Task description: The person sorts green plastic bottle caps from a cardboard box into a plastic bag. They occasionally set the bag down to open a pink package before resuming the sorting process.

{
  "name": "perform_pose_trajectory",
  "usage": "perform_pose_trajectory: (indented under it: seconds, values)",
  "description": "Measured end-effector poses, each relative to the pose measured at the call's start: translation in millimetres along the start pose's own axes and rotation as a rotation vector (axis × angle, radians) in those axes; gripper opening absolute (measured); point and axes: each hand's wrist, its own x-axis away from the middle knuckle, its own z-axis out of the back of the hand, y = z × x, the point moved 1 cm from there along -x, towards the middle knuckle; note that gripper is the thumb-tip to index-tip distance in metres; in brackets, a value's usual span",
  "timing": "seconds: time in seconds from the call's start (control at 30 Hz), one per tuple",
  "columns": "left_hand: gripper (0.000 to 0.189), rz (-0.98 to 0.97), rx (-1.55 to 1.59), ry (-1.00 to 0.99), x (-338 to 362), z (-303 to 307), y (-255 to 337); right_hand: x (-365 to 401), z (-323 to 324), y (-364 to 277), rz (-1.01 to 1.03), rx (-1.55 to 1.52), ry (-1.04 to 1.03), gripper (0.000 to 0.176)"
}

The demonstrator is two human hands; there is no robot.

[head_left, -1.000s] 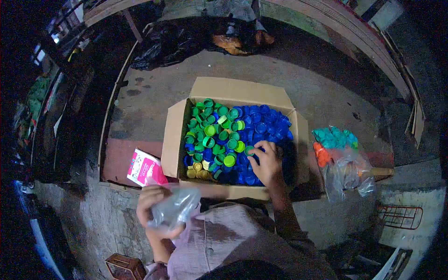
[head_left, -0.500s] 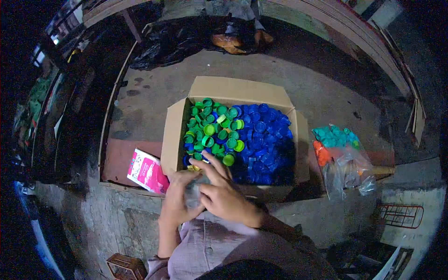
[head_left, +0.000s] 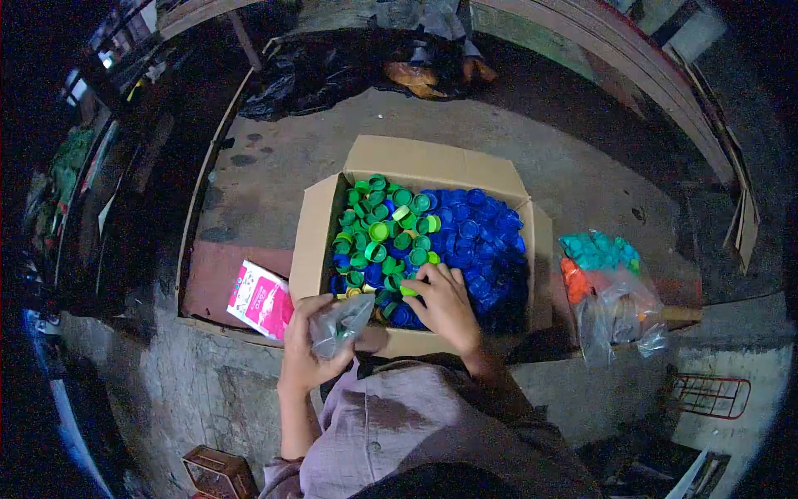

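My left hand (head_left: 309, 348) holds a clear plastic bag (head_left: 342, 323) at the near left corner of an open cardboard box (head_left: 432, 156). Something small and dark green shows inside the bag. My right hand (head_left: 444, 304) is over the near part of the box, its fingers closed on a light green cap (head_left: 409, 290). Green caps (head_left: 360, 224) fill the box's left side, with a few yellow and blue ones among them. Blue caps (head_left: 478, 241) fill the right side.
A pink and white packet (head_left: 264, 303) lies left of the box. To the right are clear bags with teal caps (head_left: 600, 249) and orange caps (head_left: 573, 281). Black plastic (head_left: 307, 75) is heaped at the table's far edge. A wooden crate (head_left: 218, 472) stands low at the left.
My right hand has moved away from the bag, to the right and over the caps, and now grips a light green one. My left hand still has the bag, now more in view.
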Motion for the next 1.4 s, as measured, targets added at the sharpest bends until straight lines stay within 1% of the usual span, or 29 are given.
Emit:
perform_pose_trajectory:
  seconds: [0.07,0.13,0.17,0.23,0.27,0.3,0.37,0.43,0.47,0.5,0.57,0.63,0.7,0.73,0.8,0.83,0.9,0.93,0.97,1.03,1.07,1.1,1.17,1.2,1.23,1.3,1.33,1.4]
  values:
    - [0.057,0.025,0.088,0.008,-0.1,-3.0,-1.9,-1.6,-0.7,-0.5,-0.006,-0.003,-0.001,0.019]
    - [0.057,0.024,0.072,-0.011,-3.6,-1.6,1.0,-2.4,3.0,0.2,-0.076,-0.191,0.108,0.021]
    - [0.058,0.019,0.06,-0.032,-5.3,-0.6,2.2,-2.9,5.8,-3.2,-0.073,-0.194,0.106,0.021]
    - [0.059,0.016,0.038,-0.044,-7.0,0.4,3.6,-4.3,25.6,-19.7,-0.018,-0.761,0.176,0.022]
    - [0.06,0.011,0.017,-0.06,-7.6,0.3,4.1,-5.3,38.0,-32.8,0.025,-0.841,0.113,0.024]
    - [0.06,0.009,0.017,-0.062,-7.4,-0.8,3.3,-8.4,46.1,-42.7,0.174,-0.685,0.058,0.024]
    - [0.061,-0.005,0.082,-0.066,-5.6,-5.3,-0.2,-14.9,36.9,-64.3,0.336,-0.484,0.097,0.02]
    - [0.062,-0.028,0.091,-0.092,-3.8,-9.5,-2.5,-16.5,11.7,-72.9,0.301,-0.496,0.028,0.016]
    - [0.063,-0.047,0.099,-0.112,-3.2,-11.2,-2.3,-12.9,-0.3,-75.7,0.172,-0.638,-0.039,0.016]
    - [0.063,-0.05,0.099,-0.113,-2.9,-11.9,-0.7,-12.5,-3.0,-73.5,0.172,-0.636,-0.037,0.016]
    - [0.063,-0.063,0.058,-0.126,-1.8,-11.1,3.1,-13.2,-6.0,-73.2,0.13,-0.579,-0.189,0.019]
    - [0.063,-0.05,0.057,-0.148,-0.4,-8.9,4.3,-14.3,-1.8,-72.3,0.149,-0.595,-0.151,0.019]
    - [0.057,-0.013,0.061,-0.053,-0.9,-6.8,9.5,-14.8,1.0,-72.3,0.168,-0.609,-0.111,0.02]
    - [0.057,-0.013,0.062,-0.052,-1.2,-4.8,12.1,-14.5,1.2,-72.2,0.155,-0.573,-0.131,0.021]
    - [0.046,0.036,-0.09,0.001,-0.3,-0.7,15.7,-13.8,0.8,-73.1,0.141,-0.538,-0.151,0.021]
    - [0.046,0.038,-0.091,0.001,1.8,0.1,14.4,-14.3,0.3,-74.3,0.146,-0.541,-0.153,0.021]
    - [0.035,0.145,-0.03,-0.007,6.5,2.5,9.9,-14.9,1.8,-75.0,0.154,-0.548,-0.157,0.02]
    - [0.026,0.252,-0.046,-0.043,4.8,9.4,16.5,-14.4,4.8,-73.4,0.142,-0.506,-0.137,0.021]
    - [0.026,0.255,-0.049,-0.04,2.0,15.2,21.3,-14.0,8.4,-71.8,0.131,-0.465,-0.118,0.021]
    - [0.019,0.143,-0.119,-0.133,-2.7,22.3,26.8,-14.4,20.5,-74.5,0.131,-0.46,-0.107,0.023]
    - [0.02,0.092,-0.114,-0.206,-0.5,21.6,25.5,-15.6,27.5,-78.3,0.084,-0.449,-0.175,0.024]
    - [0.02,0.093,-0.113,-0.205,-0.9,20.6,27.7,-15.9,30.8,-79.6,0.038,-0.437,-0.244,0.025]
    - [0.026,0.087,-0.258,-0.229,-2.8,19.9,36.4,-15.1,30.7,-78.5,0.022,-0.442,-0.285,0.027]
    - [0.032,0.195,-0.288,-0.3,-1.6,23.0,39.9,-14.8,30.2,-77.8,0.005,-0.447,-0.327,0.028]
    - [0.032,0.196,-0.289,-0.3,-0.6,27.9,47.5,-13.4,29.3,-75.8,0.006,-0.448,-0.328,0.028]
    - [0.03,0.277,-0.185,-0.277,0.7,38.8,65.5,-8.6,28.7,-73.9,0.368,-0.624,-0.309,0.032]
    - [0.028,0.213,-0.203,-0.248,3.2,45.4,72.9,-1.3,30.8,-77.5,0.35,-0.741,-0.268,0.036]
    - [0.028,0.239,-0.257,-0.238,0.6,40.8,65.7,-3.0,13.0,-71.9,0.31,-0.683,-0.268,0.037]
